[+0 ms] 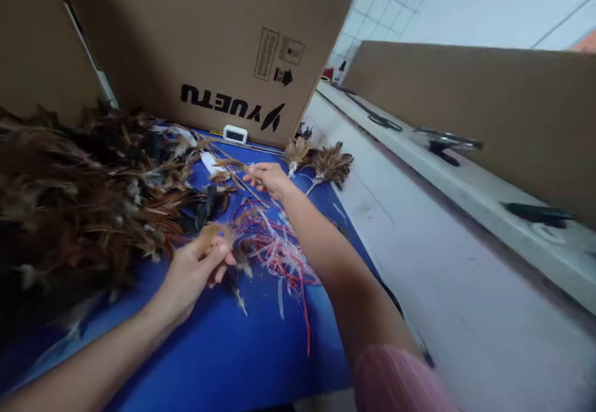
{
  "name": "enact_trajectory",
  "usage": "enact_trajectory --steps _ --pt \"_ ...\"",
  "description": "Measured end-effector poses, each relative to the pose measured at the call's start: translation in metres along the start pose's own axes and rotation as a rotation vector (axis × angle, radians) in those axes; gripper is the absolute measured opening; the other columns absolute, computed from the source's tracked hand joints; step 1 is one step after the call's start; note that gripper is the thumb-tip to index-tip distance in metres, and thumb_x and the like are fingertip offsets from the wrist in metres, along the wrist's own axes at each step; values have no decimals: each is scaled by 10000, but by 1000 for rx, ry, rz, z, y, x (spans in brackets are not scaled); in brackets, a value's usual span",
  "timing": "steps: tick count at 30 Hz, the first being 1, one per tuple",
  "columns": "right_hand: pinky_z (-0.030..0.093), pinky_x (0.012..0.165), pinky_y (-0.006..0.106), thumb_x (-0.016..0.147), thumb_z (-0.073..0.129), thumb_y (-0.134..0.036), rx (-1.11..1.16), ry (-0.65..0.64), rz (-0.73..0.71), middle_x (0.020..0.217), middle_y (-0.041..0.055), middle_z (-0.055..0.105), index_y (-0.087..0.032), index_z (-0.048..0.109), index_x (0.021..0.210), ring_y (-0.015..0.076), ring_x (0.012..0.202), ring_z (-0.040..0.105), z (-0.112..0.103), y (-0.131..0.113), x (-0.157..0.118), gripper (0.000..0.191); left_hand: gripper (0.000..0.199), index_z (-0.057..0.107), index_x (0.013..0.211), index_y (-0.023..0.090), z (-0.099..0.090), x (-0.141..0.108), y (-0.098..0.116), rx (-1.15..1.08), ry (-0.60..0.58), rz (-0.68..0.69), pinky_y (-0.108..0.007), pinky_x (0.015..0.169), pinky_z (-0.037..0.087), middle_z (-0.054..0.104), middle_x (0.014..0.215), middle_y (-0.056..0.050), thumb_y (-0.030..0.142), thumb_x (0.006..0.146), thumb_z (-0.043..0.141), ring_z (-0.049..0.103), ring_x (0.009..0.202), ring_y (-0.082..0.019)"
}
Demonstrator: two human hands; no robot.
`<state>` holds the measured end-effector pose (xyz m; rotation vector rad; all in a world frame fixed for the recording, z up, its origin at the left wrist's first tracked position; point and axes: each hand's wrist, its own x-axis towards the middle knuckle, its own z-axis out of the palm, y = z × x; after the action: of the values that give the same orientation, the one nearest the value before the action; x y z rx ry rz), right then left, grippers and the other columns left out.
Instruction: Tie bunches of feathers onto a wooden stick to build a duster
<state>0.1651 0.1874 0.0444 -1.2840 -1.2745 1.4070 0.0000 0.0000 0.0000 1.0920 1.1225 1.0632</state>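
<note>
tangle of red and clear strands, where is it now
In the head view, the tangle lies near the centre, on the blue surface, just right of the left hand.

Left hand (198,264) sat nearer body, thumb (216,254) pressed over bent fingers (218,273). Right hand (270,178) hung farther forward, beyond and right of left fingertips; own fingers pointed leftward, tips pinched together. Left forearm (133,336) slanted back from fingers, bare; right forearm (319,238) likewise (more outstretched of two).

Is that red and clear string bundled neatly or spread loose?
Loose: the string lies tangled on the blue surface, ends trailing.
</note>
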Motion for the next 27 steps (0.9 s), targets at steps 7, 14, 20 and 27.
enact_trajectory --steps 7,14,20,27 --pt "435 416 145 749 593 41 8 -33 24 704 46 711 -118 578 796 104 552 650 -24 4 -24 167 352 602 706 138 3 1 4 -25 -1 2 -173 413 283 468 504 38 474 809 628 391 438 -57" --pt "529 463 207 736 618 8 -113 -7 -9 730 40 693 -133 579 876 174 645 706 -31 9 -36 203 344 605 698 136 2 0 5 -48 -6 1 -161 411 292 470 520 38 462 799 645 399 455 -55" --pt "457 427 173 749 602 -33 -215 33 -89 649 10 670 -126 602 849 117 530 647 -36 9 -41 137 328 606 703 137 2 1 4 -66 -20 7 -162 413 307 476 522 36 447 801 649 410 456 -56" --pt "381 449 161 754 606 -132 -162 -25 -179 752 28 733 -137 660 899 43 479 488 -32 -3 -77 154 309 591 711 141 1 2 6 -118 -16 -1 -162 403 300 523 577 28 430 788 669 407 449 -45"
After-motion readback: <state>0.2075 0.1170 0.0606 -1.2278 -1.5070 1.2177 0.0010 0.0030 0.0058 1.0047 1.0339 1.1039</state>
